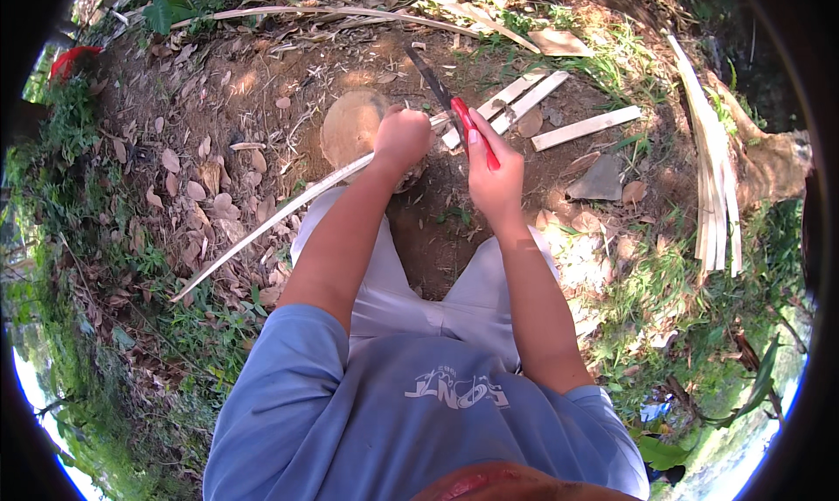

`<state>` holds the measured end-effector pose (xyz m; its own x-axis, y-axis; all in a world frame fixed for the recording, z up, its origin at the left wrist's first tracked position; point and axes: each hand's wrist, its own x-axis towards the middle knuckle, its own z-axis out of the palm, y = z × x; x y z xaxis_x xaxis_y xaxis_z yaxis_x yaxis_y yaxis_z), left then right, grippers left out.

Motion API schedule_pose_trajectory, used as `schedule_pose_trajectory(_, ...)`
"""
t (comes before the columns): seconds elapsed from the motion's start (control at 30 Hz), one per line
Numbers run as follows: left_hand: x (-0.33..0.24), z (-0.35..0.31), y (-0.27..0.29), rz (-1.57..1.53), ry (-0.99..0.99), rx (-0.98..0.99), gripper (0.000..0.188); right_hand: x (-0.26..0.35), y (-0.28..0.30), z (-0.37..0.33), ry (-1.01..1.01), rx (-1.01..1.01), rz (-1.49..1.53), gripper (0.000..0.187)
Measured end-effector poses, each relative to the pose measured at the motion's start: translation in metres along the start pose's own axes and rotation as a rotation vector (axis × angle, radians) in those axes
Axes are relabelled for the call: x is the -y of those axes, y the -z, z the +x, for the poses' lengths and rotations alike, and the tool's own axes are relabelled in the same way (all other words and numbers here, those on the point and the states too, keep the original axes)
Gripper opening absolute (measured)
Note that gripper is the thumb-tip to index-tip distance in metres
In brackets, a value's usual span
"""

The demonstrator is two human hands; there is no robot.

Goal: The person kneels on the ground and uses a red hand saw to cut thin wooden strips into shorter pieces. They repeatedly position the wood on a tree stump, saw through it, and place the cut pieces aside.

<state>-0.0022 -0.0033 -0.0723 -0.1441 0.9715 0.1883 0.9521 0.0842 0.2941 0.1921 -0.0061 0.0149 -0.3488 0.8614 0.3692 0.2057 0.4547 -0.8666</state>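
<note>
From where I stand, looking down in the head view, the person sits or crouches with pale trousers (376, 278) spread either side of a round wooden stump (350, 127). Both forearms reach far and in toward the middle, the bare hands close beside each other but apart.

The left hand (402, 140) is a fist, its back upward, the fingers curled shut around a long, thin split-wood strip (330, 182). That strip trails well out to the near left in a gentle bow, and its far end sticks out past the fist to the right, near the knife. I'd judge the tight hold is there to steady that springy length. I can't tell whether the fist touches the stump.

The right hand (496, 170) has its fingers wrapped about the handle of a red-handled knife (461, 114), whose dark blade slants up to the far left, beyond the left fist. Held so, the edge seems angled clear of the left fingers; contact with the strip is hard to make out.

Just right lie paired flat slats (530, 101) and a single slat (585, 128), probably set within easy reach.
</note>
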Motion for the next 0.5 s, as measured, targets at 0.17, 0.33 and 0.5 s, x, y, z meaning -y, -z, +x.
schedule_pose_trajectory(0.17, -0.001, -0.01, -0.003, -0.004, 0.004, -0.044, 0.027, -0.013, 0.011, -0.01, -0.114, 0.023, 0.104, 0.038)
schedule_pose_trajectory(0.33, -0.016, -0.024, -0.018, 0.091, 0.033, -0.111, 0.014, -0.01, 0.026, -0.044, -0.028, 0.038, -0.019, 0.039)
schedule_pose_trajectory(0.5, -0.024, -0.035, -0.022, 0.001, 0.064, -0.177, 0.025, -0.012, 0.033, -0.061, -0.045, 0.066, -0.027, 0.041)
